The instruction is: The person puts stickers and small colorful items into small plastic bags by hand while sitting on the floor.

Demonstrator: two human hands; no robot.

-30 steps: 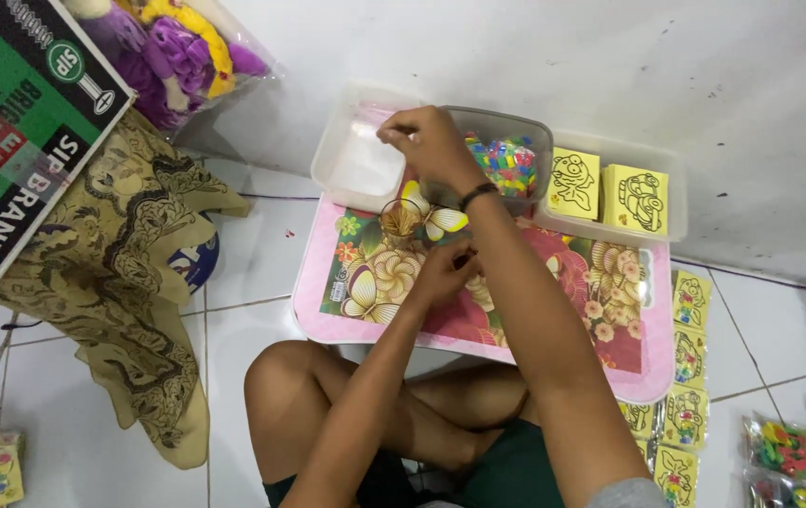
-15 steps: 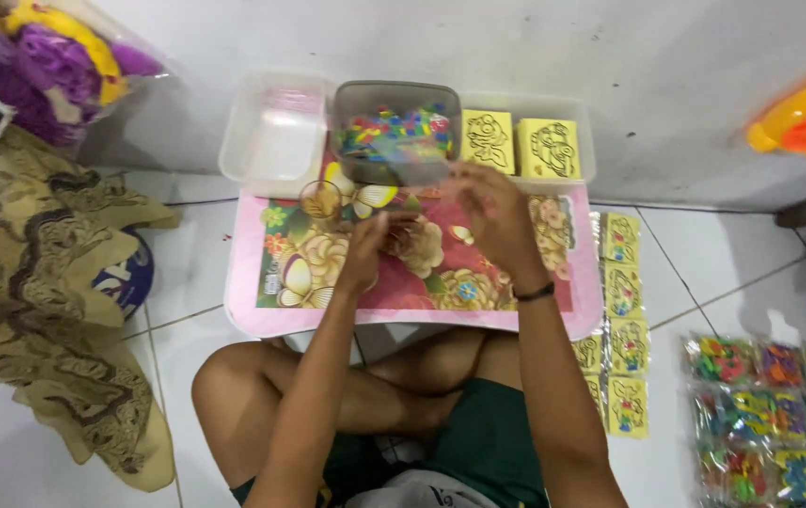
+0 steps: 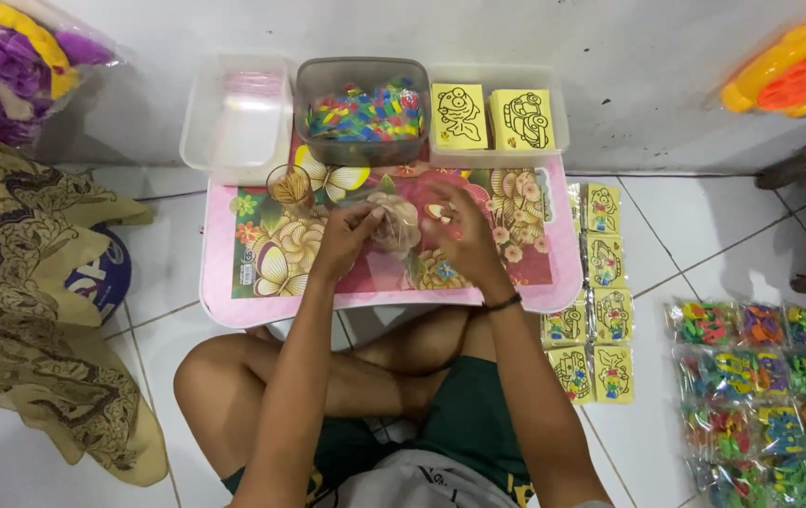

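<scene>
Left hand (image 3: pixel 347 233): fingers curled inward, tips pinched together toward the right hand.
Right hand (image 3: pixel 459 230): fingers bent, thumb and forefinger close together, just beside the left hand (a dark band sits at its wrist).
Forearms: both stretched forward, converging so the hands nearly meet.
Legs: crossed beneath the arms, knees bare.

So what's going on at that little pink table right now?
A person sits cross-legged at the pink floral table. The left hand and right hand together hold a small clear plastic bag above it. Behind stand a tub of colourful pieces, a clear tub and yellow picture cards.
</scene>
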